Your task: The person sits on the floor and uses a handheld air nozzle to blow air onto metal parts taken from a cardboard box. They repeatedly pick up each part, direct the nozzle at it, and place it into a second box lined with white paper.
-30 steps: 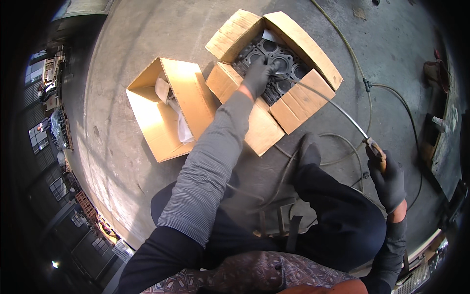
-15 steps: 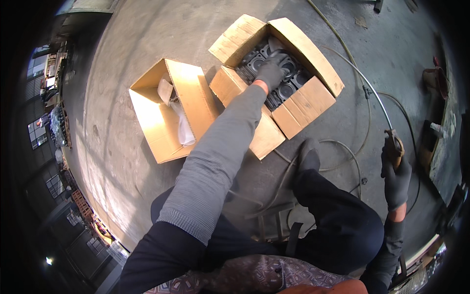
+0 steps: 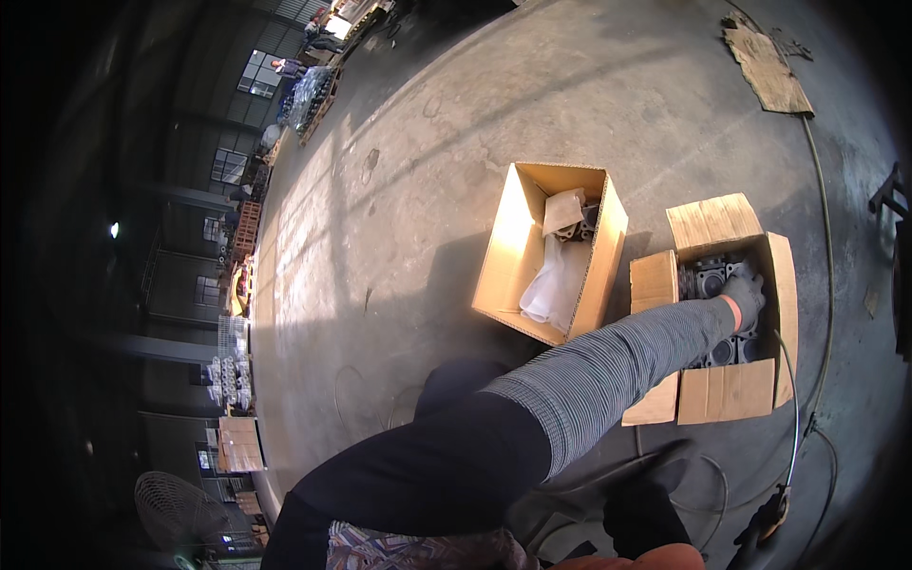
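Note:
My left hand (image 3: 747,296), in a dark grey glove, reaches down into an open cardboard box (image 3: 726,395) at the right. Its fingers are curled over one of several grey metal castings (image 3: 711,281) with round bores; the fingertips are partly hidden. Low at the right edge, my right hand (image 3: 760,534) is closed around the handle of an air blow gun (image 3: 785,502). The gun's long thin metal tube points up beside the box. Left of this box stands a second open carton (image 3: 499,290), holding a few metal castings (image 3: 581,224) and white translucent wrapping (image 3: 556,285).
A hose (image 3: 825,218) runs along the concrete floor at the right, with more loops near my leg (image 3: 646,518). A torn flat piece of cardboard (image 3: 765,66) lies at the far right. A fan (image 3: 176,508), pallets and stacked goods line the left side.
My view has swung left, so both boxes and my hands appear farther right and lower. My left hand stays in the box of castings; the right still holds the blow gun.

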A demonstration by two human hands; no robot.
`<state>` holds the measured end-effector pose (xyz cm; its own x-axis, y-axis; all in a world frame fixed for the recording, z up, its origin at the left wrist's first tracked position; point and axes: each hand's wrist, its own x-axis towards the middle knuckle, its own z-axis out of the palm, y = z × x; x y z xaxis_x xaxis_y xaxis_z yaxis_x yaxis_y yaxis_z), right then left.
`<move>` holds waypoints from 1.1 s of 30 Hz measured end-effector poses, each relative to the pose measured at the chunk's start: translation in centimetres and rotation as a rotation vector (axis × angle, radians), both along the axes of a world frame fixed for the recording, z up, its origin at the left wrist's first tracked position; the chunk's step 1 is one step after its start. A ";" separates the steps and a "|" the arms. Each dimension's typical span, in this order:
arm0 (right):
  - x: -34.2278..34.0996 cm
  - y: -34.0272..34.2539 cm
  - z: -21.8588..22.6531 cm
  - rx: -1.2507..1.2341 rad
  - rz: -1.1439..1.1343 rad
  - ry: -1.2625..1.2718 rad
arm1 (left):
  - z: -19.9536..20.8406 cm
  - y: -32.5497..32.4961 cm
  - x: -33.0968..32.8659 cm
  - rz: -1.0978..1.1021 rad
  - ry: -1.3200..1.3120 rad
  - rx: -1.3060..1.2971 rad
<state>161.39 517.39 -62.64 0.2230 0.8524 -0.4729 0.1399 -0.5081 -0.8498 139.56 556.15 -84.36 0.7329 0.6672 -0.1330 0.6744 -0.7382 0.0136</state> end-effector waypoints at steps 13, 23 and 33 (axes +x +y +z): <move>-2.9 2.1 0.9 -0.020 -0.012 -0.055 | 1.4 -3.8 -3.5 0.094 -0.026 -0.068; -2.9 1.7 2.3 -0.096 -0.100 -0.056 | -0.6 -0.9 -2.1 -0.008 0.087 -0.067; -3.0 0.9 1.2 -0.043 -0.073 0.020 | 3.1 -5.5 -6.9 0.030 0.016 -0.395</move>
<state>158.43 518.28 -61.43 0.2743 0.8131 -0.5134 0.0844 -0.5522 -0.8294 132.63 550.69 -81.31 0.7096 0.5836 -0.3949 0.6982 -0.6581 0.2818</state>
